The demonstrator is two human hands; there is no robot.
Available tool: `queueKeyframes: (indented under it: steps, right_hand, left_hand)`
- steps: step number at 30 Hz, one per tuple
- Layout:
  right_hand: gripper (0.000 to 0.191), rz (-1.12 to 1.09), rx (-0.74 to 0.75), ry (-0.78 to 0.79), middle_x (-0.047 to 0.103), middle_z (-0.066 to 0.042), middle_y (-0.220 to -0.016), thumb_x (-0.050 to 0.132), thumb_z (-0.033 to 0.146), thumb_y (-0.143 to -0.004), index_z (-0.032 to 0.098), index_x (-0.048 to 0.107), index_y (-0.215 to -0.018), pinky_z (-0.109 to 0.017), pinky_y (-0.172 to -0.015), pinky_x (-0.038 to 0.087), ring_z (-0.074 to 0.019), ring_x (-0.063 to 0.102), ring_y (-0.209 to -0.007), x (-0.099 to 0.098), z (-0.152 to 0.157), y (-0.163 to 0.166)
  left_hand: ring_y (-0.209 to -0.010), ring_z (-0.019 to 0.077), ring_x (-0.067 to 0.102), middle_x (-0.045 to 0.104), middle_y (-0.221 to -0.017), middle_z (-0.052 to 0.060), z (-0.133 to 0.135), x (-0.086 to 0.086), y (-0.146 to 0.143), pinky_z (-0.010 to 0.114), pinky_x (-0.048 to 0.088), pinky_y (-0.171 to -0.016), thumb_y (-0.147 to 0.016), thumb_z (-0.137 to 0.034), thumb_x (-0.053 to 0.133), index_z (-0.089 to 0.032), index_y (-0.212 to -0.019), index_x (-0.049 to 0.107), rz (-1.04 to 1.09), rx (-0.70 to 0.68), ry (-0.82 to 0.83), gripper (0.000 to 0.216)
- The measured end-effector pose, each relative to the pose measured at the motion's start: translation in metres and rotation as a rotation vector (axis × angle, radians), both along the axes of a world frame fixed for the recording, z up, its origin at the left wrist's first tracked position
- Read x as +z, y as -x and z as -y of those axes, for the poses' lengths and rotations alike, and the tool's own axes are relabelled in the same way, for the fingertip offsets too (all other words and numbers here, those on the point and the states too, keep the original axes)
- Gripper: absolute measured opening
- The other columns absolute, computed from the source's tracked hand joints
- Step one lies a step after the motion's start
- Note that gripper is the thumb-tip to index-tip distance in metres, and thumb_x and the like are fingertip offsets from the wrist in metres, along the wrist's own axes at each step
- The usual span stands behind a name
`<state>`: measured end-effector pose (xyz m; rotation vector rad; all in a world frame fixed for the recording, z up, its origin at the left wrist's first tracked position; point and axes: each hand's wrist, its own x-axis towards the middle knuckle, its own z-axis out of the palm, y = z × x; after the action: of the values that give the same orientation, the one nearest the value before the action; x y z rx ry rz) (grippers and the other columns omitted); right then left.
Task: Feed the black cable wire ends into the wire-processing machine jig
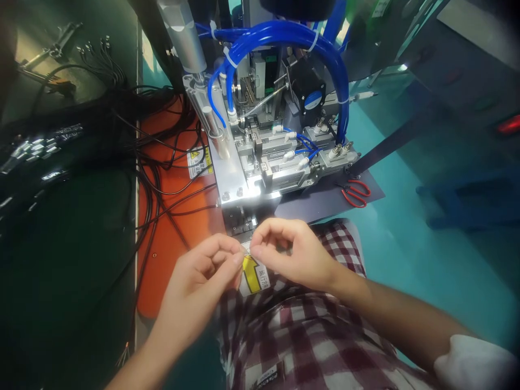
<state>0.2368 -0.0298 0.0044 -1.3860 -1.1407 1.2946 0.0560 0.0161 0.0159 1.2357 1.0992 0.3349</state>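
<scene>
My left hand and my right hand meet close together just in front of the machine, each with thumb and forefinger pinched. Whatever sits between the fingertips is too small to make out. Directly below the fingertips, a white label with a yellow arrow shows, partly covered by my left hand. Beyond the hands, the machine's metal front has a dark slotted block under its bright edge.
Black cables run across the orange plate on the left. Thick blue air hoses arch over the machine. Red-handled pliers lie on the grey plate to the right. A bundle of black cables lies on the green bench at far left.
</scene>
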Motion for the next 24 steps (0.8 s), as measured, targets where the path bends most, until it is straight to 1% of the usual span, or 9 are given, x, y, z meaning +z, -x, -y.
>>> queueKeyframes:
  steps: [4, 7, 9, 12, 16, 17, 19, 21, 24]
  right_hand:
    - [0.007, -0.070, 0.048, 0.071, 0.058, 0.003, -0.063, 0.071, 0.016, -0.074, 0.016, 0.064, -0.072, -0.022, -0.051, 0.039, -0.0090, 0.047, -0.056, -0.003, -0.002, 0.003]
    - [0.010, -0.225, 0.075, 0.203, 0.053, 0.006, -0.056, 0.072, 0.017, -0.072, 0.015, 0.062, -0.070, -0.020, -0.047, 0.036, -0.0069, 0.044, -0.049, 0.000, -0.006, 0.001]
    - [0.011, -0.311, 0.124, 0.289, 0.053, 0.007, -0.054, 0.072, 0.017, -0.072, 0.015, 0.062, -0.069, -0.019, -0.044, 0.034, -0.0060, 0.043, -0.046, 0.003, -0.010, -0.003]
    - [0.008, -0.375, 0.222, 0.336, 0.058, 0.005, -0.056, 0.068, 0.018, -0.074, 0.014, 0.065, -0.068, -0.018, -0.043, 0.032, -0.0046, 0.042, -0.046, 0.003, -0.015, -0.010]
    - [0.005, -0.425, 0.304, 0.339, 0.061, 0.003, -0.059, 0.066, 0.016, -0.072, 0.012, 0.068, -0.069, -0.019, -0.043, 0.027, -0.0041, 0.040, -0.046, -0.002, -0.021, -0.016]
    - [0.005, -0.423, 0.322, 0.332, 0.061, 0.003, -0.059, 0.066, 0.016, -0.071, 0.012, 0.068, -0.069, -0.019, -0.044, 0.026, -0.0042, 0.039, -0.046, -0.002, -0.022, -0.017]
    - [0.006, -0.393, 0.359, 0.310, 0.060, 0.003, -0.060, 0.066, 0.017, -0.071, 0.012, 0.067, -0.070, -0.020, -0.046, 0.026, -0.0045, 0.039, -0.049, -0.002, -0.025, -0.019]
    - [0.006, -0.343, 0.391, 0.273, 0.060, 0.003, -0.062, 0.066, 0.018, -0.073, 0.012, 0.067, -0.071, -0.020, -0.049, 0.030, -0.0056, 0.043, -0.053, -0.001, -0.027, -0.020]
    - [0.004, -0.319, 0.437, 0.182, 0.063, 0.001, -0.068, 0.064, 0.015, -0.075, 0.012, 0.065, -0.072, -0.022, -0.062, 0.042, -0.0089, 0.055, -0.064, 0.000, -0.029, -0.021]
  left_hand:
    - [-0.056, 0.0109, 0.048, 0.055, -0.057, -0.004, 0.000, -0.001, 0.000, 0.021, 0.041, -0.056, -0.085, -0.047, 0.066, -0.021, -0.084, 0.062, -0.020, -0.006, -0.017, 0.026]
    - [-0.053, 0.0099, 0.046, 0.055, -0.056, -0.004, 0.002, 0.002, -0.001, 0.020, 0.037, -0.053, -0.085, -0.046, 0.066, -0.020, -0.083, 0.062, -0.020, -0.007, -0.035, 0.027]
    - [-0.050, 0.0089, 0.044, 0.053, -0.053, -0.005, 0.002, 0.004, -0.002, 0.019, 0.035, -0.050, -0.084, -0.044, 0.067, -0.020, -0.081, 0.063, -0.016, 0.016, -0.058, 0.025]
    - [-0.049, 0.0092, 0.044, 0.053, -0.052, -0.005, 0.001, 0.003, -0.001, 0.020, 0.036, -0.050, -0.082, -0.041, 0.068, -0.019, -0.078, 0.063, -0.022, 0.032, -0.101, 0.023]
    - [-0.048, 0.0109, 0.049, 0.054, -0.053, -0.003, -0.003, 0.000, 0.003, 0.021, 0.038, -0.049, -0.081, -0.045, 0.069, -0.018, -0.078, 0.065, -0.029, -0.083, -0.131, 0.027]
    - [-0.047, 0.0106, 0.048, 0.054, -0.052, -0.004, -0.004, 0.000, 0.003, 0.021, 0.037, -0.048, -0.080, -0.045, 0.069, -0.019, -0.077, 0.065, -0.032, -0.088, -0.136, 0.026]
    - [-0.047, 0.0097, 0.047, 0.053, -0.052, -0.004, -0.003, 0.001, 0.003, 0.020, 0.036, -0.047, -0.079, -0.042, 0.070, -0.019, -0.075, 0.064, -0.041, -0.055, -0.145, 0.024]
    - [-0.048, 0.0100, 0.049, 0.054, -0.053, -0.004, -0.003, 0.001, 0.003, 0.020, 0.038, -0.049, -0.079, -0.039, 0.069, -0.019, -0.074, 0.064, -0.047, -0.036, -0.149, 0.021]
    - [-0.049, 0.0116, 0.052, 0.058, -0.054, -0.003, -0.004, 0.000, 0.003, 0.022, 0.043, -0.051, -0.078, -0.039, 0.069, -0.019, -0.075, 0.065, -0.057, -0.106, -0.166, 0.020]
